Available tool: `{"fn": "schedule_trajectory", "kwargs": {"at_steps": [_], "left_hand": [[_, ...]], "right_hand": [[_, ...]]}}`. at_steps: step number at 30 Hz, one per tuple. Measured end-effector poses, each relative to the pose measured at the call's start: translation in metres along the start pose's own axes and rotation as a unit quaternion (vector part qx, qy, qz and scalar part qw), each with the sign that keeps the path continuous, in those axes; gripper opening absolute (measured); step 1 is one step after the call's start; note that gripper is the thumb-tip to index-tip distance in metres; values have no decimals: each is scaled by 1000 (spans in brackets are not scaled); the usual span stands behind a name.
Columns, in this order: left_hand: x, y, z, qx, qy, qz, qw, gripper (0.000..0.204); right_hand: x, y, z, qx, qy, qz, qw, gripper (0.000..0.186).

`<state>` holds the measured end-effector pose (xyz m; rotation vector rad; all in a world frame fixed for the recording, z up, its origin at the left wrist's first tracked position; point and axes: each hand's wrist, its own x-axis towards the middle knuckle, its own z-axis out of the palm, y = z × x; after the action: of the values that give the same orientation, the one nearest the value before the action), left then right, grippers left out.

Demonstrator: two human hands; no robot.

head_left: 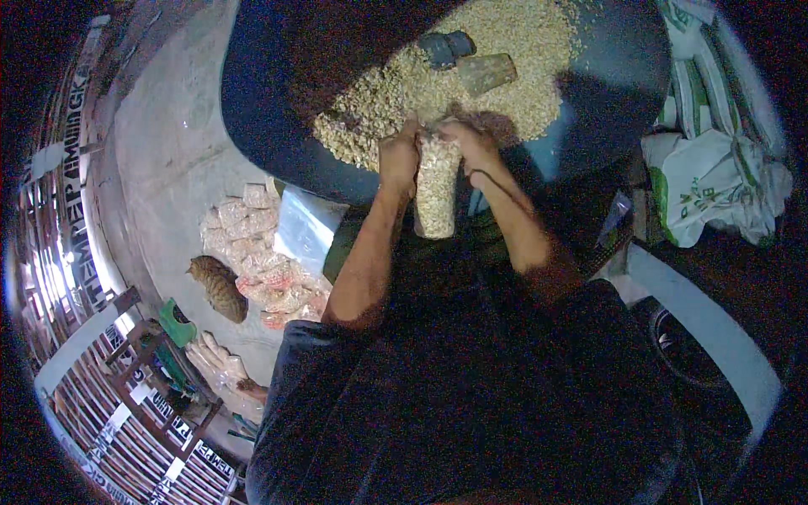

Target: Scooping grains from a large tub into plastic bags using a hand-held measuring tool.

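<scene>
Clear plastic bag [438, 194] full of pale snack pieces, upright at the near edge of the dark round tray [278, 67], hanging down over its rim. Pinched at the mouth from both sides: left hand [399, 156] closed around the left side of the bag's top, right hand [471, 145] closed on the right side, fingers curled onto the plastic. Both forearms up from the lower edge, meeting at the bag.

Just beyond the hands, on the tray, a broad heap of loose snack pieces [471, 76], same pale colour as the bag's filling. On that heap, farther from the bag, a tan cup [486, 72] on its side, and just left of it a dark grey cup [446, 47], also tipped.

Left of the tray, lower on the concrete floor [168, 160], a pile of filled packets [257, 252], clear, some with pink edges. Next to that pile, on its far side from the tray, a tabby cat [219, 288] lying on the floor. Beyond the cat, a small green plastic thing [177, 321] by a wooden frame.

Right of the tray, white sacks with green print [715, 177], slumped together, well apart from the bag.
</scene>
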<state>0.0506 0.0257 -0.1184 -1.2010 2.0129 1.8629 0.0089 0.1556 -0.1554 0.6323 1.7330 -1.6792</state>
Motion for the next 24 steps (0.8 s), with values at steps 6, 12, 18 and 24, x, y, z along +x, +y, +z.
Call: {"fn": "schedule_trajectory", "kwargs": {"at_steps": [6,12,18,24], "left_hand": [[5,-13,2,-4,-79,123,989,34],[-76,41,-42,-95,-216,259,936,29],[-65,57,-57,60,-221,365,903,66],[-34,47,-40,78,-120,501,854,43]], "right_hand": [[-5,-22,-14,215,-225,-9,950,33],[-105,-87,-19,-135,-139,-279,940,20],[-104,-80,-20,-252,-42,-573,778,15],[-98,-96,-9,-236,-75,-563,788,20]]}}
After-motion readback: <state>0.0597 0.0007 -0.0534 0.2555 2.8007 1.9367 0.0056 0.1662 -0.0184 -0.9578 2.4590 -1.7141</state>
